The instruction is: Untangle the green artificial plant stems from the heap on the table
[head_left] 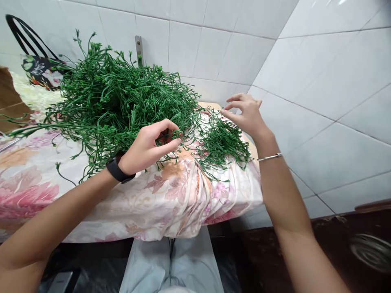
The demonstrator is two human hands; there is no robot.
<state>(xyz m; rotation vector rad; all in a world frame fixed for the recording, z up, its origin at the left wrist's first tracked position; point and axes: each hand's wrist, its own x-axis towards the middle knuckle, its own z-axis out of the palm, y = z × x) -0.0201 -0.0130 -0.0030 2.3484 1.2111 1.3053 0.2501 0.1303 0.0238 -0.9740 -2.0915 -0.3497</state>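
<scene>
– Green stem heap (122, 91) left, small stem pile (222, 142) right, on floral cloth (171, 203). Grip?
– Left hand (157, 143) curled narrow at heap's edge, can't tell if pinching. Right hand (244, 114) loosely spread by the pile, 0 items visible.
– Risk?
– Tangling could drag extras along; rucked cloth might tip the pile.

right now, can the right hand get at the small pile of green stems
Probably yes: the right hand has its fingers by the far edge of the small pile of green stems, nothing visible blocks them, and the bigger heap lies off to the left.
</scene>
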